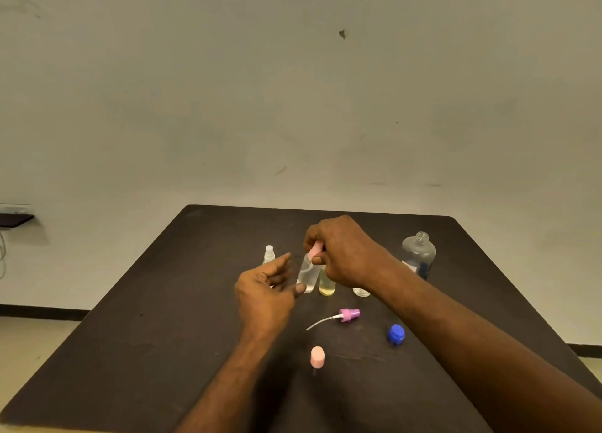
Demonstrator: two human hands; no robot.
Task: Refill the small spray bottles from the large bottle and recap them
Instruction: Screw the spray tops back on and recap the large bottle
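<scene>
While the right hand (342,253) is pinching the pink spray head (316,248) down onto the neck of the clear small bottle (308,274), the left hand (265,291) is sitting just beside that bottle with fingers loosely spread, not really gripping anything as far as I can tell, maybe brushing the base with a fingertip. That bottle is tilting a bit at mid-table, right next to a yellowish small bottle (326,286), and another one (361,292) is hiding mostly behind the right wrist. My worry: with nothing steadying the body, twisting the head could be spinning or tipping the bottle into its neighbours and spilling them. The large bottle (419,255) is standing uncapped at the far right, so a stray elbow could be knocking it over too. A purple sprayer with its tube (348,315), a blue cap (396,333) and a pink cap (317,357) are lying loose nearer the person on the dark table (163,335), easy to mix up. A white-topped bottle (269,255) is standing off to the left.
</scene>
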